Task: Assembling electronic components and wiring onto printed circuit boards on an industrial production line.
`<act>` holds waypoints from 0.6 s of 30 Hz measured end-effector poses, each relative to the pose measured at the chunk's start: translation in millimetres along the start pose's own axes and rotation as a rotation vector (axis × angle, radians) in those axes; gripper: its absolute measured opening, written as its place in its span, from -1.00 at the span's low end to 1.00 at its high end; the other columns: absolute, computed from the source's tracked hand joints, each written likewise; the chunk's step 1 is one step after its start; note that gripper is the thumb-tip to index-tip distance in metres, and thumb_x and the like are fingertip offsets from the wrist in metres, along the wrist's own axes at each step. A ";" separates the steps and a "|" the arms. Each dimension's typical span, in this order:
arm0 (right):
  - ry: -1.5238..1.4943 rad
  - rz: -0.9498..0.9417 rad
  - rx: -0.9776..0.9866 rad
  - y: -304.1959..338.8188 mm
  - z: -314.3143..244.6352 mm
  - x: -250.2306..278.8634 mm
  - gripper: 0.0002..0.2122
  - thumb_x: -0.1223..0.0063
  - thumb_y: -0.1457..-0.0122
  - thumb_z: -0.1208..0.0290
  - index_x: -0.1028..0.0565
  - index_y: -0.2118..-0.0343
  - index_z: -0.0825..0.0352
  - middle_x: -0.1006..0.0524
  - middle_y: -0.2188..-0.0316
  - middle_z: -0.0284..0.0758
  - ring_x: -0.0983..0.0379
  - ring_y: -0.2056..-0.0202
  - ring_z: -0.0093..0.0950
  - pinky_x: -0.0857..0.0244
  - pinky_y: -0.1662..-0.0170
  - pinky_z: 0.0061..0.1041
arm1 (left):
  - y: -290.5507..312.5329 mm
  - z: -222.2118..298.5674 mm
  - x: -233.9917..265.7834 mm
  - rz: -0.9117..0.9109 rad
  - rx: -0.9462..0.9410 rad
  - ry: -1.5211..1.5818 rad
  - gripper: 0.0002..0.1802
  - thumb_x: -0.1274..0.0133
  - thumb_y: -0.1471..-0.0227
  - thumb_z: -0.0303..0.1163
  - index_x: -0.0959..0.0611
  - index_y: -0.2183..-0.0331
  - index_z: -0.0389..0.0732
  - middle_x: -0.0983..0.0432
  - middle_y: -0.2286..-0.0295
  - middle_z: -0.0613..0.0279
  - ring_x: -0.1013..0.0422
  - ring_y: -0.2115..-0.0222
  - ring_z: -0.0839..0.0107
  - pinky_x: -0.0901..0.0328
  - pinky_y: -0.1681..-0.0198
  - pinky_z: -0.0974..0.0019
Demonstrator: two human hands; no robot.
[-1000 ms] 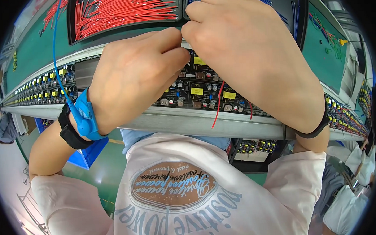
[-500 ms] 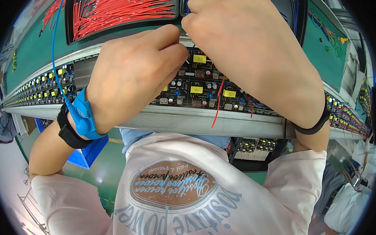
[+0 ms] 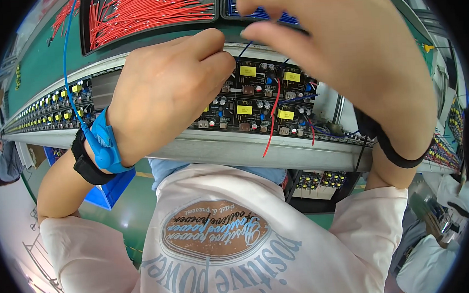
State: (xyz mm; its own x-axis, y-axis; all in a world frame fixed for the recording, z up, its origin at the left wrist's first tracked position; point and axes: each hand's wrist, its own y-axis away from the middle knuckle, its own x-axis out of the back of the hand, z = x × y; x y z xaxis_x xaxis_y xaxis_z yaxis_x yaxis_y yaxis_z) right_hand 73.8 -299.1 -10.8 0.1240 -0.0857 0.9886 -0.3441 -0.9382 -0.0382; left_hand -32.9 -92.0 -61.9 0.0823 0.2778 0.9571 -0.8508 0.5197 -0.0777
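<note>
My left hand (image 3: 177, 91), a blue strap on its wrist, is closed with curled fingers at the edge of a panel of black circuit boards (image 3: 261, 95). What its fingertips pinch, if anything, is hidden. Over the right part of the panel, my right hand (image 3: 340, 42) is raised and slightly blurred, thumb and fingers apart and nothing visible between them. Below its thumb, a short blue wire (image 3: 245, 49) sticks up from the panel's far edge. A red wire (image 3: 272, 118) hangs over the near edge, and blue wires (image 3: 300, 97) lie across the boards' right side.
A black tray of red wires (image 3: 150, 16) stands beyond my left hand, beside a tray of blue wires (image 3: 233, 2). The metal rail (image 3: 219, 150) runs along the near side. More boards (image 3: 50, 112) line it at left. A blue bin (image 3: 108, 191) sits below.
My right hand has lifted away from the panel's far edge and moved right, its thumb and fingers now parted. The boards and a blue wire beneath have come into view. My left hand stays put.
</note>
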 end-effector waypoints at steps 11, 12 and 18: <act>0.194 -0.144 -0.631 -9.3 9.1 11.2 -0.86 -0.22 -0.13 0.40 -0.57 0.37 0.37 -0.56 0.41 -0.21 -0.54 0.28 -0.27 -0.41 0.18 -0.33 | -4.5 -0.6 -3.0 0.064 -0.166 -0.017 -0.84 -0.21 0.10 -0.52 -0.64 0.36 -0.25 -0.39 0.44 0.19 -0.47 0.45 0.20 -0.37 0.42 0.18; 0.216 -0.159 -0.692 -9.1 9.5 12.3 -0.86 -0.22 -0.13 0.40 -0.57 0.37 0.38 -0.56 0.41 -0.21 -0.54 0.28 -0.27 -0.41 0.18 -0.32 | -5.5 0.4 -3.1 0.066 -0.169 -0.016 -0.84 -0.21 0.10 -0.52 -0.64 0.36 -0.25 -0.39 0.44 0.19 -0.47 0.45 0.20 -0.37 0.42 0.18; 0.172 -0.112 -0.649 -11.7 12.5 11.7 -0.83 -0.27 -0.17 0.39 -0.56 0.38 0.39 -0.56 0.46 -0.16 -0.56 0.34 -0.21 -0.44 0.22 -0.27 | -6.5 3.5 1.5 0.014 -0.144 -0.063 -0.79 -0.20 0.13 -0.54 -0.65 0.32 -0.25 -0.41 0.43 0.18 -0.48 0.43 0.20 -0.39 0.40 0.19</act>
State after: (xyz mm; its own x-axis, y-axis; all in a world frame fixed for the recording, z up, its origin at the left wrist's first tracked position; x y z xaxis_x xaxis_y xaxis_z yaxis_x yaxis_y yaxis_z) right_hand 90.8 -293.4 -0.7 0.0596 0.1051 0.9927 -0.8334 -0.5421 0.1074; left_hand -29.1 -97.9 -59.0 0.0344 0.2370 0.9709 -0.7680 0.6279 -0.1261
